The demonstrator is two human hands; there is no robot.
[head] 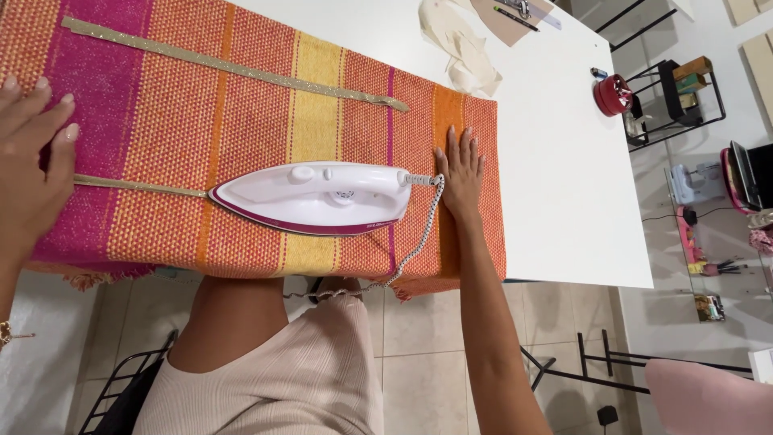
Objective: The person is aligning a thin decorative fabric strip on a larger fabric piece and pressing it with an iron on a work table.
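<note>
Left hand (pixel 28 165) flat, fingers spread, pinning strip (pixel 133 187); iron (pixel 314 197) sits between fingertips and right hand (pixel 459 173), flat on cloth (pixel 241 121), holding nothing.

White table (pixel 564 201); pale tiled floor (pixel 427 354), black metal shelf rack (pixel 684 101), pink chair (pixel 708 399) at corner

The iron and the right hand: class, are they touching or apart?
Apart. The head view shows the right hand lying flat on the striped cloth just beyond the iron, with the cord's base and a strip of cloth between them.
</note>
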